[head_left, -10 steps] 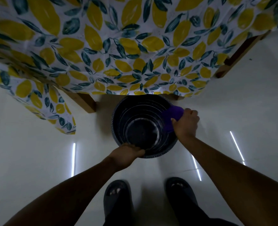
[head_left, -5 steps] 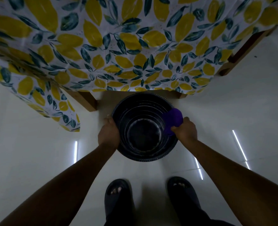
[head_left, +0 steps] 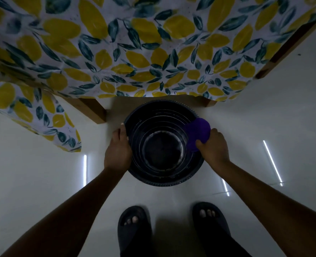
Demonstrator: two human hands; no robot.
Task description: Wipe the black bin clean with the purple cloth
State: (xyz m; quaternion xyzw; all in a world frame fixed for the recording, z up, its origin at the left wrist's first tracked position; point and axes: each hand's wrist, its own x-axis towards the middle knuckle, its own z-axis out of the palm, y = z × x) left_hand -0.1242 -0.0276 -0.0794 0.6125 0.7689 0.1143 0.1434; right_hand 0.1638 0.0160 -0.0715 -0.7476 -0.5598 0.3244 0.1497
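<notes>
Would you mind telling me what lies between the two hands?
In the head view, the black bin sits between the left hand and right hand, which holds the purple cloth.

glossy white floor (head_left: 42, 182) beneath lemon-print tablecloth (head_left: 135, 52).

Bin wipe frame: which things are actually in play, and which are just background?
In play:
black bin
purple cloth, draped over its right rim
right hand, holding the cloth
left hand, gripping the left rim

Background:
lemon-print tablecloth
wooden table leg
dark slippers
white floor
</notes>
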